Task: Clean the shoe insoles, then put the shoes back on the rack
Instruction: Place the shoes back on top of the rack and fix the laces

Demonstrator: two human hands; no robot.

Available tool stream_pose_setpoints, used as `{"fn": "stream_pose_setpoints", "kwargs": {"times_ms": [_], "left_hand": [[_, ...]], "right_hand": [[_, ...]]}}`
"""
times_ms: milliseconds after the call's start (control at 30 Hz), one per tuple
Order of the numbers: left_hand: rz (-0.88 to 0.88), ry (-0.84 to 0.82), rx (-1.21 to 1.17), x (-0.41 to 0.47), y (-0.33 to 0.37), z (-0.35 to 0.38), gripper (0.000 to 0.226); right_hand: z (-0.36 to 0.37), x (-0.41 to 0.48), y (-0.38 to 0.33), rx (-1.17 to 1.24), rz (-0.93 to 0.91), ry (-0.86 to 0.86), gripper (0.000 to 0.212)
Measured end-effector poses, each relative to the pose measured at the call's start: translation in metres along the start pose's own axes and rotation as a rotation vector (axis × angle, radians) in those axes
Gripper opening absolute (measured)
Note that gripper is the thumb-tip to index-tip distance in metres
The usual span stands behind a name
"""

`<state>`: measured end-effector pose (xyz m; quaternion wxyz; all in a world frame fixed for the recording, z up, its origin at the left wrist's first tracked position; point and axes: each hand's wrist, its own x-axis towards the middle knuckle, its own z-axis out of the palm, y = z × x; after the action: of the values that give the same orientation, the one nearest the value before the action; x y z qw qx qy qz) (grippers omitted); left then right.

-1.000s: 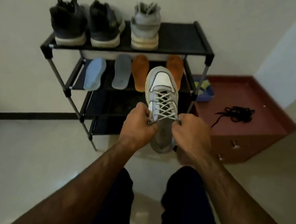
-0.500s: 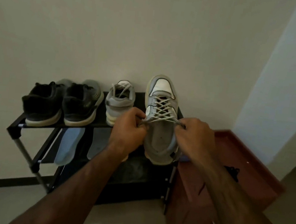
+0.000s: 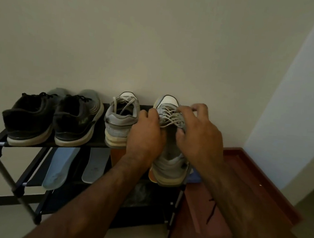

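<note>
A grey and white sneaker (image 3: 168, 164) lies toe to the wall at the right end of the black rack's top shelf (image 3: 99, 143), its heel past the front edge. My left hand (image 3: 146, 135) grips its left side. My right hand (image 3: 198, 136) rests over its laces with the thumb inside the opening. Its matching sneaker (image 3: 121, 121) stands just to the left. Two dark sneakers (image 3: 30, 119) (image 3: 76, 118) fill the left of the shelf. On the shelf below lie a blue insole (image 3: 60, 168), a grey insole (image 3: 95, 166) and an orange insole (image 3: 116, 155), partly hidden.
A reddish-brown wooden cabinet (image 3: 242, 186) stands right of the rack, with a black lace (image 3: 211, 210) on top. The cream wall is directly behind the rack. A white wall corner (image 3: 300, 95) rises at the right. Tiled floor lies below.
Both hands carried the grey and white sneaker up from in front of the rack and set it on the top shelf's right end. My view rose toward the wall.
</note>
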<state>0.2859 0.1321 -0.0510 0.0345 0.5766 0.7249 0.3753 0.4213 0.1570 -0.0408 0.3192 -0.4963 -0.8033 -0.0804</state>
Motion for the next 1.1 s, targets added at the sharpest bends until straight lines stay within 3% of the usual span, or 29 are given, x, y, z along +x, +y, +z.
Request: {"fn": "stream_pose_setpoints", "kwargs": {"times_ms": [133, 233, 367, 533, 600, 900, 1100], "left_hand": [[0.025, 0.016, 0.013, 0.003, -0.007, -0.001, 0.02], [0.065, 0.018, -0.011, 0.006, -0.011, -0.001, 0.021], [0.065, 0.035, -0.012, 0.008, -0.016, 0.0, 0.019], [0.04, 0.004, -0.035, 0.012, -0.025, -0.001, 0.015], [0.053, 0.014, -0.048, 0.01, -0.027, -0.001, 0.018], [0.097, 0.056, -0.115, 0.009, -0.022, 0.002, 0.02], [0.06, 0.008, -0.084, 0.015, -0.019, -0.001, 0.023]], "right_hand": [[0.01, 0.015, -0.008, 0.0, -0.049, -0.01, 0.016], [0.016, 0.017, -0.007, 0.118, 0.09, 0.049, 0.011], [0.024, 0.023, -0.016, 0.122, 0.246, 0.051, 0.013], [0.029, 0.027, -0.026, -0.171, -0.064, -0.036, 0.024], [0.029, 0.032, -0.028, -0.249, -0.087, -0.062, 0.024], [0.038, 0.046, -0.029, -0.142, 0.121, -0.064, 0.026], [0.037, 0.056, -0.029, -0.141, 0.162, -0.097, 0.023]]}}
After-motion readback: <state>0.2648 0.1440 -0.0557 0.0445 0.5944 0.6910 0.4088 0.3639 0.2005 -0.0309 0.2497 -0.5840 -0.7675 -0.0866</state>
